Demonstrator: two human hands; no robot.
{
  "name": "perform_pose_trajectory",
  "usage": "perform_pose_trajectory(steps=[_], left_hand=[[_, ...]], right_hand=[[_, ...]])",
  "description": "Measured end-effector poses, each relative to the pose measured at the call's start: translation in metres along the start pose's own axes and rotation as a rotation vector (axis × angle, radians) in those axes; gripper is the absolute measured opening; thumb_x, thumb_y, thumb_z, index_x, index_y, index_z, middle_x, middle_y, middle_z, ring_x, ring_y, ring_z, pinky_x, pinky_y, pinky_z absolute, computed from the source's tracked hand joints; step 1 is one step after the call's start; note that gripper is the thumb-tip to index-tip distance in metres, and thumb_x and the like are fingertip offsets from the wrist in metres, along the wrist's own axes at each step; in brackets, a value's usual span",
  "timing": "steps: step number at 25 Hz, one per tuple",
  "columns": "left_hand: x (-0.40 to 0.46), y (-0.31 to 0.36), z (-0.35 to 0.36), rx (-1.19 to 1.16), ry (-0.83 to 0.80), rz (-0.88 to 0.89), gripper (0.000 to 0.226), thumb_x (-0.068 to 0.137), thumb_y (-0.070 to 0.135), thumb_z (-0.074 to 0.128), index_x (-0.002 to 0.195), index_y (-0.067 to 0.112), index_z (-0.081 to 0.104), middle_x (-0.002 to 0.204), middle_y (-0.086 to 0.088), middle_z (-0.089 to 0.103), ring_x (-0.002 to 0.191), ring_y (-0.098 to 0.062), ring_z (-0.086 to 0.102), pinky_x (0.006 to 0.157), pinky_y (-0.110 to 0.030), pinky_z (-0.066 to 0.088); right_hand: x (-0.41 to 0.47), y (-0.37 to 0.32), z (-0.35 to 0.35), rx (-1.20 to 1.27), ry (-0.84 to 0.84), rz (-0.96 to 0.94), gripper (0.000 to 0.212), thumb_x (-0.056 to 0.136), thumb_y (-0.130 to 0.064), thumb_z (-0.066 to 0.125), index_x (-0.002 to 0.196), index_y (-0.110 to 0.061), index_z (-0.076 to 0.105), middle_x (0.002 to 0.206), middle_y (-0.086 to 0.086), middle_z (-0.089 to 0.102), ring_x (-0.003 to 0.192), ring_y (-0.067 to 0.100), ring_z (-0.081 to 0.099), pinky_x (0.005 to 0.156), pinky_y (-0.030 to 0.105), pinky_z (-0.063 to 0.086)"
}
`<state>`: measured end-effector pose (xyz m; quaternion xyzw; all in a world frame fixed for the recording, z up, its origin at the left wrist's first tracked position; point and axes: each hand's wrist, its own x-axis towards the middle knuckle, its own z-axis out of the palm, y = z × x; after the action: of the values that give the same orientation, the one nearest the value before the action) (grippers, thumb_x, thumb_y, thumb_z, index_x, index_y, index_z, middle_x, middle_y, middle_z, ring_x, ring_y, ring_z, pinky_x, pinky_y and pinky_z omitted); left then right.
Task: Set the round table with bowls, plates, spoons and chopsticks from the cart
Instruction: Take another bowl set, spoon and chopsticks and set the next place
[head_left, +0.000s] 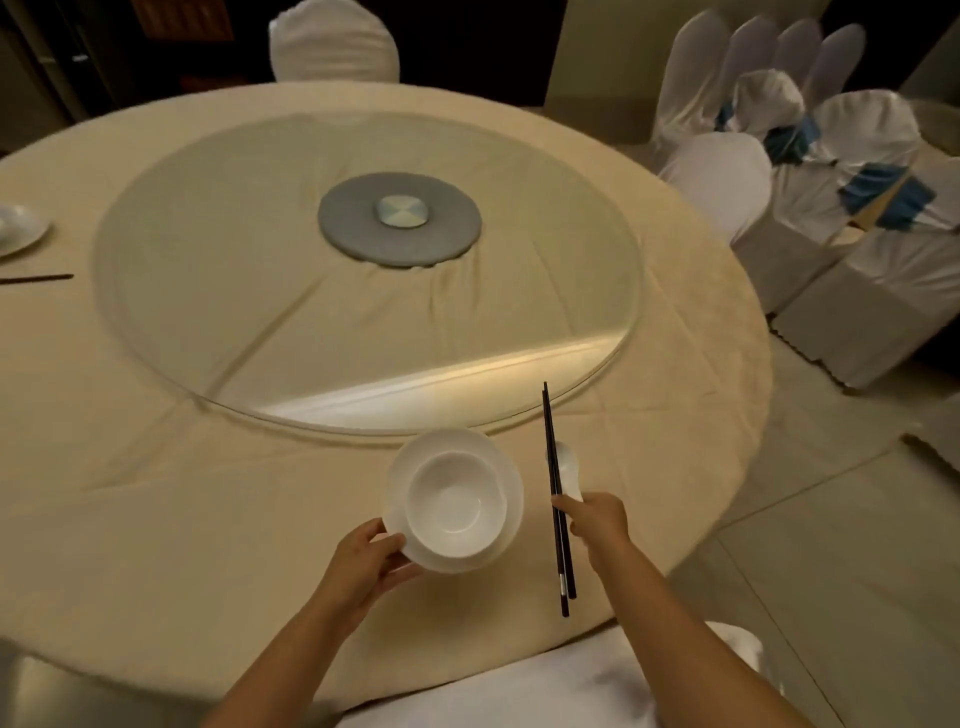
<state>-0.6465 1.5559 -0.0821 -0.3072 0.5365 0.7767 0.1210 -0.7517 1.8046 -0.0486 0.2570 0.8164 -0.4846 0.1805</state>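
A white bowl (453, 503) rests in a white plate (506, 470) near the front edge of the round table (156, 493). My left hand (366, 564) grips the plate's lower left rim. To the right, my right hand (597, 519) holds a pair of black chopsticks (551, 457) and a white spoon (567, 470) together. The chopsticks point away from me, their near ends low over the cloth. I cannot tell whether plate or chopsticks touch the table.
A glass turntable (218, 291) with a grey hub (400, 218) fills the table's middle. Another white plate (21, 228) and chopsticks (36, 279) lie at the left edge. Covered chairs (852, 270) stand at the right, one (332, 41) at the far side, one (571, 680) below me.
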Motion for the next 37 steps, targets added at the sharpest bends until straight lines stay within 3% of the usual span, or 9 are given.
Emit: perform_pose_trajectory(steps=[6, 12, 17, 21, 23, 28, 31, 34, 37], left_hand=[[0.005, -0.029, 0.007, 0.037, 0.063, -0.022, 0.022, 0.086, 0.002, 0.055, 0.099, 0.014, 0.068, 0.093, -0.007, 0.075, 0.088, -0.025, 0.071, 0.067, -0.027, 0.058], [0.002, -0.046, 0.006, 0.055, 0.133, -0.040, 0.020, 0.087, 0.005, 0.056, 0.103, 0.012, 0.066, 0.094, -0.006, 0.075, 0.089, -0.023, 0.071, 0.067, -0.024, 0.057], [0.002, -0.042, 0.013, 0.288, 0.257, 0.011, 0.019, 0.087, 0.009, 0.056, 0.096, 0.020, 0.068, 0.091, -0.004, 0.074, 0.082, -0.019, 0.071, 0.067, -0.026, 0.057], [-0.001, -0.043, 0.020, 0.434, 0.344, 0.062, 0.018, 0.087, 0.010, 0.058, 0.088, 0.027, 0.064, 0.088, -0.009, 0.069, 0.083, -0.026, 0.067, 0.076, -0.039, 0.056], [0.001, -0.043, 0.022, 0.461, 0.382, 0.050, 0.013, 0.084, 0.011, 0.060, 0.093, 0.021, 0.061, 0.089, -0.011, 0.066, 0.085, -0.029, 0.066, 0.078, -0.044, 0.056], [0.001, -0.043, 0.019, 0.417, 0.391, 0.016, 0.032, 0.081, 0.011, 0.063, 0.104, 0.024, 0.045, 0.094, -0.005, 0.063, 0.086, -0.024, 0.066, 0.076, -0.047, 0.058], [0.001, -0.040, 0.017, 0.414, 0.379, -0.010, 0.028, 0.084, 0.012, 0.059, 0.107, 0.023, 0.046, 0.094, -0.010, 0.064, 0.081, -0.024, 0.068, 0.069, -0.040, 0.060], [-0.002, -0.030, 0.018, 0.525, 0.541, 0.069, 0.029, 0.089, 0.020, 0.056, 0.116, 0.016, 0.050, 0.095, -0.006, 0.063, 0.075, -0.020, 0.065, 0.063, -0.035, 0.056], [-0.001, -0.016, 0.021, 0.538, 0.547, 0.116, 0.025, 0.084, 0.026, 0.063, 0.105, 0.014, 0.057, 0.089, -0.002, 0.064, 0.076, -0.021, 0.067, 0.075, -0.042, 0.057]], right_hand=[[0.023, 0.033, 0.008, -0.106, -0.024, 0.108, 0.032, 0.080, -0.013, 0.066, 0.052, -0.011, 0.052, 0.055, 0.002, 0.053, 0.049, 0.014, 0.048, 0.044, 0.024, 0.034], [0.030, 0.043, 0.017, -0.219, 0.012, 0.056, 0.028, 0.083, -0.011, 0.062, 0.057, -0.007, 0.052, 0.063, 0.008, 0.055, 0.058, 0.021, 0.051, 0.052, 0.025, 0.040], [0.026, 0.048, 0.023, -0.316, 0.077, 0.028, 0.019, 0.083, -0.016, 0.065, 0.088, 0.003, 0.066, 0.095, 0.021, 0.064, 0.083, 0.034, 0.063, 0.068, 0.032, 0.048], [0.020, 0.044, 0.020, -0.321, 0.069, 0.026, 0.014, 0.083, -0.015, 0.064, 0.086, -0.004, 0.058, 0.086, 0.013, 0.062, 0.082, 0.031, 0.062, 0.076, 0.040, 0.052], [0.018, 0.044, 0.017, -0.342, 0.068, 0.021, 0.017, 0.082, -0.016, 0.066, 0.086, -0.007, 0.052, 0.082, 0.009, 0.058, 0.081, 0.030, 0.062, 0.080, 0.042, 0.052], [0.018, 0.044, 0.015, -0.402, 0.053, 0.003, 0.020, 0.082, -0.021, 0.068, 0.078, -0.009, 0.051, 0.078, 0.008, 0.057, 0.080, 0.030, 0.061, 0.085, 0.047, 0.051], [0.014, 0.043, 0.017, -0.358, 0.037, 0.008, 0.025, 0.083, -0.026, 0.066, 0.078, -0.007, 0.052, 0.077, 0.009, 0.057, 0.079, 0.030, 0.061, 0.078, 0.042, 0.053], [0.011, 0.025, 0.015, -0.148, 0.060, -0.052, 0.027, 0.092, -0.025, 0.050, 0.072, -0.007, 0.048, 0.067, 0.005, 0.050, 0.065, 0.022, 0.051, 0.057, 0.030, 0.041], [0.009, -0.006, 0.004, -0.163, -0.245, -0.248, 0.021, 0.093, -0.008, 0.037, 0.080, -0.011, 0.053, 0.069, 0.007, 0.051, 0.059, 0.016, 0.046, 0.057, 0.027, 0.036]])
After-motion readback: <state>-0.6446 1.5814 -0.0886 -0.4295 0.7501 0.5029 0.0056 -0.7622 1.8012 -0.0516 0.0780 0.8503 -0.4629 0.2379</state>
